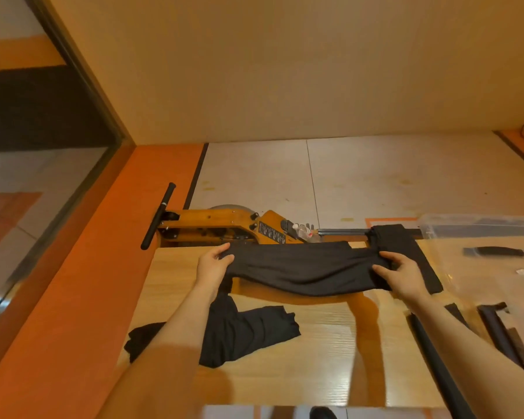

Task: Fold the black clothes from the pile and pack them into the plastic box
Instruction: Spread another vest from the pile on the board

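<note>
- A person stands at a wooden table (pixel 315 373) and holds a black garment (pixel 303 267) stretched between both hands, lifted just above the tabletop.
- The left hand (pixel 214 264) pinches the garment's left end, thumb on top and fingers curled beneath the cloth.
- The right hand (pixel 401 275) grips the bunched cloth at the garment's right end, fingers wrapped over the fold.
- Between the two grips the cloth sags slightly in the middle and casts a shadow on the wood below it.
- Beyond the right hand, a further part of the same black cloth runs up to the table's far edge and trails down toward the person on the hand's outer side.
- Below and toward the person from the left grip, a pile of black clothes (pixel 242 331) lies crumpled on the table, partly under the left forearm.
- Past the right grip, at the table's far right corner, sits a clear plastic box (pixel 478 226) with dark cloth visible inside.
- Nearer the person on that side lie clear plastic bags (pixel 493 267) with dark items in them.
- Behind the table, beyond both hands, a wooden exercise machine (pixel 218 223) with a black handle rests on the tiled floor.
</note>
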Tool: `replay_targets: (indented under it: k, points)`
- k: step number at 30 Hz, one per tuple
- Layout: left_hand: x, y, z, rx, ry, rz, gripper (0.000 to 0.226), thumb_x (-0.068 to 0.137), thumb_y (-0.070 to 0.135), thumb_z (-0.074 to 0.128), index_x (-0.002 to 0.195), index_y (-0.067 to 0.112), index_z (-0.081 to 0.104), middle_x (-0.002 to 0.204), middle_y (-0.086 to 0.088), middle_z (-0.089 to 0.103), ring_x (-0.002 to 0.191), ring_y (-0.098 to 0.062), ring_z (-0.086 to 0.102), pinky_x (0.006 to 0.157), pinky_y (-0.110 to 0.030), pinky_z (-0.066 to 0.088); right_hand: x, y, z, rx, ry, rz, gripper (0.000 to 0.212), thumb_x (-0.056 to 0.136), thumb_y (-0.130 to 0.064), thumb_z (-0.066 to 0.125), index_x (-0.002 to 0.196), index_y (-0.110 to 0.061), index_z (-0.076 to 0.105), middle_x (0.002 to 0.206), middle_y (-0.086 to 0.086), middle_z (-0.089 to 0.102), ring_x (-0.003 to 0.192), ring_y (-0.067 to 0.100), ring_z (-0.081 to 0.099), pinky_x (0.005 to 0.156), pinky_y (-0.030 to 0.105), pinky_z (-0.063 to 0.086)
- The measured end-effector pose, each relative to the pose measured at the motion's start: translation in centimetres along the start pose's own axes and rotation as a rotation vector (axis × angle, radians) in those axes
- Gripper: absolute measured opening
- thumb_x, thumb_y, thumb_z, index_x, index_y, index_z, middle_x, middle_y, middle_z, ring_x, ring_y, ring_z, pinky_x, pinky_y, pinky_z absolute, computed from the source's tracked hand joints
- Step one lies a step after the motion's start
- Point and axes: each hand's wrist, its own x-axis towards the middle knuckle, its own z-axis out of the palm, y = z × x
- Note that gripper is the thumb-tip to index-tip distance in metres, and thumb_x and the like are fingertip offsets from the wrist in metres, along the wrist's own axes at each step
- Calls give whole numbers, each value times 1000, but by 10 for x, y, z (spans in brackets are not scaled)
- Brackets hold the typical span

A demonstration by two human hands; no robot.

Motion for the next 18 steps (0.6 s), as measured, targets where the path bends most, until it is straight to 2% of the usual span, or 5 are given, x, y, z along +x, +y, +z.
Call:
replay_targets:
  k: [4, 10, 12, 15, 18]
  points:
    - [-15, -30, 6, 446, 30, 189, 43, 93, 17, 59, 136, 15, 54, 137, -6, 55, 127, -24, 50, 105, -36, 42, -15, 21, 13, -124, -42, 47, 51, 90, -15, 69, 137, -9, 53, 136, 15, 56, 121, 31, 56, 95, 43, 51]
    - [-35, -68, 6, 595, -51, 205, 49, 95, 23, 55, 142, 16, 46, 147, -5, 44, 135, -23, 41, 108, -37, 37, -46, 54, 28, -349, -146, 32, 50, 90, -15, 69, 136, -7, 53, 133, 12, 58, 121, 29, 57, 98, 40, 49]
    - [-40, -77, 0, 616, -73, 197, 48, 96, 24, 54, 142, 16, 46, 148, -5, 42, 134, -24, 43, 108, -37, 38, -49, 64, 28, -386, -195, 83, 44, 91, -19, 68, 132, -7, 58, 126, 11, 63, 112, 26, 62, 91, 34, 52]
    - [-49, -92, -8, 649, -79, 168, 45, 97, 24, 53, 140, 15, 49, 148, -7, 42, 135, -23, 41, 109, -36, 36, -52, 72, 26, -423, -305, 189, 27, 92, -30, 66, 110, -10, 70, 96, 2, 69, 85, 13, 65, 67, 16, 48]
    - [-52, -101, -11, 661, -81, 139, 43, 97, 25, 52, 139, 15, 50, 147, -7, 44, 136, -21, 40, 109, -33, 33, -51, 74, 28, -427, -318, 225, 21, 92, -34, 65, 87, -14, 71, 79, 1, 68, 75, 12, 66, 58, 16, 44]
